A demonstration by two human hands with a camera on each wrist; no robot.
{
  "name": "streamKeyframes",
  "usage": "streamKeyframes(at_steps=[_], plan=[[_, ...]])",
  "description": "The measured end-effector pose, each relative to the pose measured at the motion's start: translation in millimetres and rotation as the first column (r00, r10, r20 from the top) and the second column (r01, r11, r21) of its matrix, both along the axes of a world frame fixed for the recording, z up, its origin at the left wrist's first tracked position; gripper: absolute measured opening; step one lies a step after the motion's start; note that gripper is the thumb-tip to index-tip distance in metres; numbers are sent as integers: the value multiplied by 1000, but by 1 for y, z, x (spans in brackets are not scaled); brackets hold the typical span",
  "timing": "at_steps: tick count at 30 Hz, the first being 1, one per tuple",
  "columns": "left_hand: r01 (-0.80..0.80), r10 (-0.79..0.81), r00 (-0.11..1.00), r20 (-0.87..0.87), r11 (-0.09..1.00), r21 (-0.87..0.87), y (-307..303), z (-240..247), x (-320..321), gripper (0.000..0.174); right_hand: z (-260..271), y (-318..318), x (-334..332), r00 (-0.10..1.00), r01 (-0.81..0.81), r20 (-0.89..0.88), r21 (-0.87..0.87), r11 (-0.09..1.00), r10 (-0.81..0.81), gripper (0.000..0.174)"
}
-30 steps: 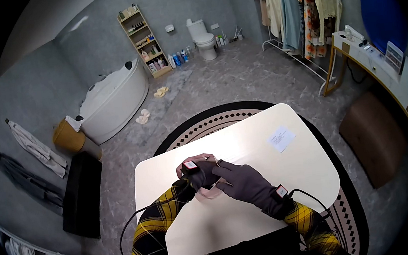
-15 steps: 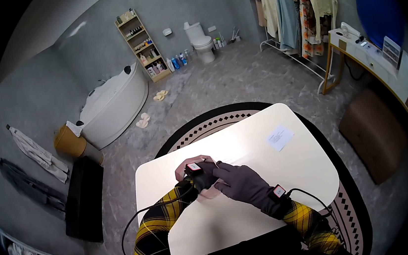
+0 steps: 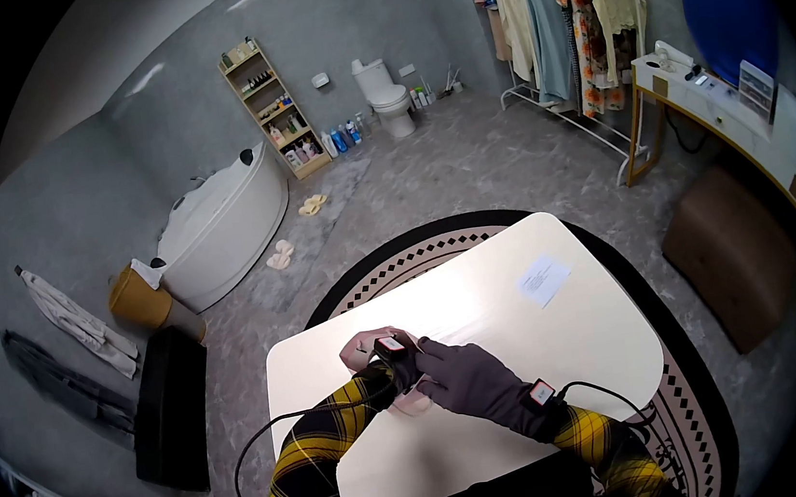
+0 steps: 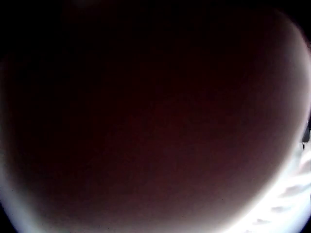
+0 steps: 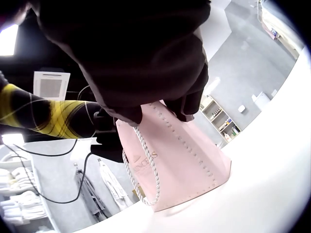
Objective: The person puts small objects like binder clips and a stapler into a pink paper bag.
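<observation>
A pink bag [image 3: 358, 350] stands on the white table; the right wrist view shows the bag [image 5: 177, 162] with a row of studs, printed lettering and a white rope handle [image 5: 155, 177]. My gloved left hand [image 3: 404, 364] is at the bag's top, its fingers hidden in the head view. Across from it, my gloved right hand [image 3: 470, 380] pinches the top edge of the bag. Seen from the right wrist, that hand [image 5: 138, 68] has fingertips against the pink side. A dark reddish surface fills nearly all of the left wrist view.
A printed white card [image 3: 545, 280] lies on the right part of the table [image 3: 603, 353]. Black cables run from both wrists. Beyond are a bathtub [image 3: 226, 228], a shelf, a toilet, a clothes rack and a brown stool [image 3: 734, 257] beside a dressing table.
The head view has tilted, so the table sits slightly lower. My left wrist has shifted a little right, closer to my right hand, which keeps its place at the bag's edge.
</observation>
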State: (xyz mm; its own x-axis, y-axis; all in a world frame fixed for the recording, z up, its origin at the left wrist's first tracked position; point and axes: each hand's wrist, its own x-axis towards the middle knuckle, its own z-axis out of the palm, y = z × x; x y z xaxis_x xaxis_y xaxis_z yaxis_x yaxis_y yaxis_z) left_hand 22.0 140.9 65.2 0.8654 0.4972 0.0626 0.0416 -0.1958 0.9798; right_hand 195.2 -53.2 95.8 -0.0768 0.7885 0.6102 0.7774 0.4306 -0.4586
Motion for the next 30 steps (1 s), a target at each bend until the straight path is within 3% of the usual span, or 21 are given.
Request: streamKeyframes(at_steps=[3, 7, 8, 9, 10, 11, 12, 14, 18, 23, 27, 28, 29, 30], plan=[[-64, 86, 994, 70, 960, -271, 15, -29, -4, 21, -6, 0, -2, 1000, -18, 1, 18, 1000, 18, 28], [-235, 416, 886, 206, 785, -573, 21, -76, -2, 24, -3, 0, -1, 998, -11, -58, -7, 1000, 11, 29], [-235, 409, 890, 201, 790, -567, 29, -74, -4, 24, -2, 0, -1, 997, -24, -75, 2, 1000, 24, 29], [-79, 164, 969, 185, 915, -396, 41, -68, -9, 19, -4, 1, -1, 997, -17, -82, 9, 1000, 17, 29], [110, -85, 989, 121, 969, -223, 49, -60, -10, 17, -6, 2, -1, 996, -16, -82, 39, 999, 19, 28], [-164, 140, 986, -93, 920, -356, 43, -46, -10, 27, -8, 3, -1, 997, -16, -80, 68, 998, 22, 28], [-161, 136, 986, -94, 922, -352, 56, -56, -15, 27, -7, 2, 0, 997, -12, -82, 71, 997, 17, 28], [-62, 31, 998, -61, 797, -601, 86, -87, -28, 28, -4, 1, 1, 996, -11, -86, 25, 1000, 13, 28], [33, -88, 994, -57, 777, -629, 27, -4, 4, 27, -1, -1, -1, 996, 14, -87, 4, 1000, -14, 29], [-30, -1, 997, -81, 921, -389, 8, 10, 8, 27, 1, -2, 0, 994, 38, -99, -21, 999, -40, 31], [119, -107, 993, 54, 849, -514, 29, -2, 14, 26, -4, 0, 1, 997, 37, -75, 10, 999, -36, 32], [233, -214, 962, -167, 966, 108, 27, 4, 17, 26, -3, 0, 1, 996, 45, -74, -14, 999, -46, 33], [395, -149, 903, -402, 655, 644, 24, 13, 19, 27, -2, 0, 1, 996, 50, -74, -39, 998, -53, 34], [391, -146, 905, -401, 659, 642, 19, 21, 21, 27, -2, 0, 1, 996, 45, -72, -42, 998, -48, 34]])
